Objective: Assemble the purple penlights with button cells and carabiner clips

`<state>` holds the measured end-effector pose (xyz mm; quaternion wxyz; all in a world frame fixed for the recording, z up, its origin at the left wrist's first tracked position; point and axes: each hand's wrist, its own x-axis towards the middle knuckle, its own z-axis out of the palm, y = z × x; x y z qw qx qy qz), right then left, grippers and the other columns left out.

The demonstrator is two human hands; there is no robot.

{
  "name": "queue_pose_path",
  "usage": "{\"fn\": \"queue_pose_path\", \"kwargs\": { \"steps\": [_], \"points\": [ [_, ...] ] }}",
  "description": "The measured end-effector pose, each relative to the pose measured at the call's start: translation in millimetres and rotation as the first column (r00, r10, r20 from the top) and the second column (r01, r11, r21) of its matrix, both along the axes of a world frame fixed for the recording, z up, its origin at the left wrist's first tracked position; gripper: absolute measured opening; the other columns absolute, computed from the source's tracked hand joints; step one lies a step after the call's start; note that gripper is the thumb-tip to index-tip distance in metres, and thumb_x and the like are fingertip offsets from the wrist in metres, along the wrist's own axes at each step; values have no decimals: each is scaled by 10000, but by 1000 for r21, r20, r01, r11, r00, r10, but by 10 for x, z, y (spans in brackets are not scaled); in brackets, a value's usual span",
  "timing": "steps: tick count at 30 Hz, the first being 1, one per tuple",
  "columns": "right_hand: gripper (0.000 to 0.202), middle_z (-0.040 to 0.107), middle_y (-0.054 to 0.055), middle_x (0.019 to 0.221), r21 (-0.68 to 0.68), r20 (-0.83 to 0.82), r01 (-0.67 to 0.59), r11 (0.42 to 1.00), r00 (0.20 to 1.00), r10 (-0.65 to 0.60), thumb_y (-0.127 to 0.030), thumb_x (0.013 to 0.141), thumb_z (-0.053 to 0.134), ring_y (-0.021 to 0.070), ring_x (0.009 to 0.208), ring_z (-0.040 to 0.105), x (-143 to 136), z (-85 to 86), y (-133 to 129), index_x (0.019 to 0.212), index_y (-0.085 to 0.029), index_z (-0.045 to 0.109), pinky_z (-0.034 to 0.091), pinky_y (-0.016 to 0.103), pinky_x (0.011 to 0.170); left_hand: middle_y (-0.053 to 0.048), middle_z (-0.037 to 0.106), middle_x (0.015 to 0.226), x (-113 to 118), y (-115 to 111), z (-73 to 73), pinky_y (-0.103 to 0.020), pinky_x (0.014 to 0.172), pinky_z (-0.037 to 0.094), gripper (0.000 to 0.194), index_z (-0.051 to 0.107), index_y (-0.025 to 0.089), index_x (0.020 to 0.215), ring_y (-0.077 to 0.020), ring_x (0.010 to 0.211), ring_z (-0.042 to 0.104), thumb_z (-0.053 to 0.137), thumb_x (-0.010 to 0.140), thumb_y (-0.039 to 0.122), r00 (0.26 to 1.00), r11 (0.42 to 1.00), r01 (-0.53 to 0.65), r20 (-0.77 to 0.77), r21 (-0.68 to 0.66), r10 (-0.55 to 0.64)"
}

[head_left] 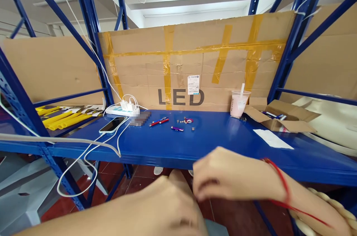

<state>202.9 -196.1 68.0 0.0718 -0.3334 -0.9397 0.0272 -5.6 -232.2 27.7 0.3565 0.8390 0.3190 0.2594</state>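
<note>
My left hand (178,206) is low in the middle, in front of the table edge, back toward me. Motion blurs it and its fingers are hidden. Just right of it is my right hand (214,176), fingers curled inward, a red string on its wrist. Whatever it may hold is hidden. Beyond both hands, a short purple pen-like tube (177,128) lies on the blue table (167,146), with a small silver piece (193,129) beside it. Behind them are red pen-like tubes (159,121) and a cluster of small parts (188,120).
A phone (113,125) and a power strip (122,109) with white cables sit at the left. On the right are a lidded drink cup (239,102), an opened cardboard box (287,115) and white paper (272,139). A cardboard panel (139,72) stands behind.
</note>
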Motion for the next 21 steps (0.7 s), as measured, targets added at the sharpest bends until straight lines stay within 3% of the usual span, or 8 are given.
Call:
{"fn": "queue_pose_path", "kwargs": {
  "steps": [1, 2, 4, 6, 7, 9, 14, 21],
  "points": [
    [99, 642, -11, 901, -2, 29, -15, 1000, 999, 15, -287, 843, 570, 157, 849, 600, -12, 35, 132, 843, -261, 666, 432, 233, 667, 0, 651, 723, 29, 185, 37, -267, 645, 463, 135, 680, 261, 722, -177, 715, 614, 625, 780, 371, 996, 997, 72, -58, 36, -70],
    [99, 649, -18, 885, 58, 58, 37, 998, 998, -40, -236, 835, 573, 158, 835, 604, -12, 52, 291, 825, -259, 668, 413, 231, 657, 7, 656, 777, 56, 379, 58, -255, 666, 448, 165, 681, 264, 776, -165, 740, 612, 551, 841, 342, 983, 976, 108, -166, 189, -76],
    [98, 647, 0, 918, 131, 64, 183, 974, 979, -192, -225, 823, 585, 175, 836, 604, 31, 35, 658, 871, -243, 669, 393, 241, 650, 12, 643, 915, 98, 767, 55, -224, 699, 434, 174, 657, 260, 909, -150, 820, 601, 491, 883, 304, 976, 911, 31, -210, 412, 62],
    [142, 640, 3, 958, 118, 28, 275, 954, 960, -280, -230, 777, 644, 178, 801, 609, 118, -25, 1015, 917, -243, 666, 390, 248, 646, 13, 603, 982, 120, 1122, 12, -210, 685, 438, 163, 629, 259, 960, -146, 850, 587, 489, 884, 297, 959, 860, -110, -175, 499, 224],
    [165, 641, 5, 959, 117, 21, 291, 950, 955, -295, -231, 749, 674, 176, 768, 613, 165, -60, 1167, 914, -241, 669, 391, 248, 634, 10, 582, 1011, 126, 1280, -14, -209, 684, 444, 162, 617, 263, 979, -146, 863, 582, 489, 884, 295, 946, 839, -156, -164, 521, 278],
    [167, 646, -5, 936, 105, -4, 308, 946, 951, -310, -269, 742, 686, 163, 726, 615, 237, -125, 1401, 907, -254, 676, 396, 239, 619, -6, 545, 1043, 136, 1554, -56, -222, 741, 457, 201, 577, 267, 1063, -155, 930, 564, 486, 885, 283, 936, 816, -143, -192, 560, 296],
    [134, 655, -37, 908, 57, -90, 294, 954, 953, -288, -321, 797, 627, 114, 661, 610, 237, -232, 1696, 908, -269, 681, 409, 205, 588, -33, 489, 1085, 164, 2069, -114, -299, 777, 481, 330, 494, 288, 1209, -183, 872, 588, 493, 882, 325, 895, 848, -28, -364, 530, 257],
    [115, 654, -19, 782, -39, -195, 294, 955, 935, -296, -282, 803, 616, 95, 578, 592, 233, -413, 1989, 760, -206, 692, 426, 188, 574, -17, 517, 979, 161, 2449, -166, -255, 744, 471, 159, 607, 248, 990, -168, 806, 593, 506, 877, 294, 882, 867, 14, -415, 498, 225]
  ]
}}
